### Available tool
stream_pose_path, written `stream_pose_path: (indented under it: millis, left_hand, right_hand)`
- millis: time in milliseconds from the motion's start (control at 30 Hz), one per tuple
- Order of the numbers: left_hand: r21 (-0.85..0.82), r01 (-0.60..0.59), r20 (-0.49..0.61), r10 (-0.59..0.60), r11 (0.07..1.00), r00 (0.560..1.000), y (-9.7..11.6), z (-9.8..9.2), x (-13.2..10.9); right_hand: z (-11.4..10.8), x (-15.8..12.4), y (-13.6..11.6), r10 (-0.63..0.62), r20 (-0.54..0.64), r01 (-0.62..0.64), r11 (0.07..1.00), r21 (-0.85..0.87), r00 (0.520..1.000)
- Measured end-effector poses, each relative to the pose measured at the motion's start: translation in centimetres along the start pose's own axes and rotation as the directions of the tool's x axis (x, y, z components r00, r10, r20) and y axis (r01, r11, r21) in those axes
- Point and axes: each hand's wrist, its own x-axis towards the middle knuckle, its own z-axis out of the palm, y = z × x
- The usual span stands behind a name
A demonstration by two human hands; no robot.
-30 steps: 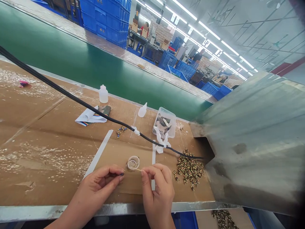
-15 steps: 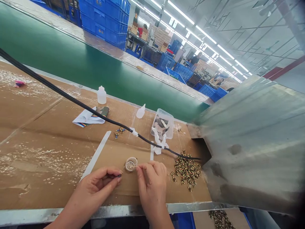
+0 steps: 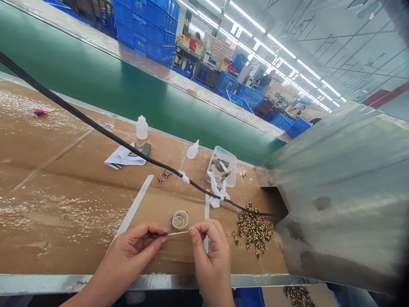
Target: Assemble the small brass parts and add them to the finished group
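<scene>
Pinched between thumb and forefinger of the right hand, a thin, straight, pale stick was pointed lengthwise toward nine o'clock, at a small dark-blue piece gripped by the left hand. At twelve o'clock, just beyond, a clear, round plastic cup was seen.

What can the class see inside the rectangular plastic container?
Inside the container are camouflage-patterned pieces and a slim whitish object; whatever lies beneath them is covered.

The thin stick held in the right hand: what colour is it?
The thin stick is pale yellow, seen best in the head view.
</scene>
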Motion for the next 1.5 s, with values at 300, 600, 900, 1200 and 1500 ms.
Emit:
stream_pose_path:
  millis: [300,600,900,1200,1500]
  left_hand:
    - [0.054,-0.027,-0.016,0.028,0.998,0.999,0.4,0.0,-0.1]
    - [0.095,-0.047,0.024,0.045,0.994,0.999,0.1,0.1,-0.1]
    - [0.057,-0.036,-0.026,0.037,0.998,0.999,0.1,0.1,-0.1]
    - [0.04,-0.031,-0.006,0.032,0.999,0.999,0.0,-0.1,-0.3]
    - [0.031,-0.041,0.004,0.041,0.999,0.999,-0.4,0.0,-0.1]
  right_hand:
    - [0.1,-0.2,0.5,-0.054,0.05,0.058,0.995,-0.08,0.997]
    - [-0.4,0.4,-1.5,-0.269,0.106,0.289,0.913,-0.287,0.957]
    - [-0.7,-0.5,-1.6,-0.491,0.231,0.541,0.795,-0.275,0.84]
    - [-1.0,-1.3,-0.7,-0.445,0.153,0.47,0.842,-0.264,0.883]
    - [-0.8,0.1,0.8,-0.244,-0.071,0.221,0.945,-0.239,0.967]
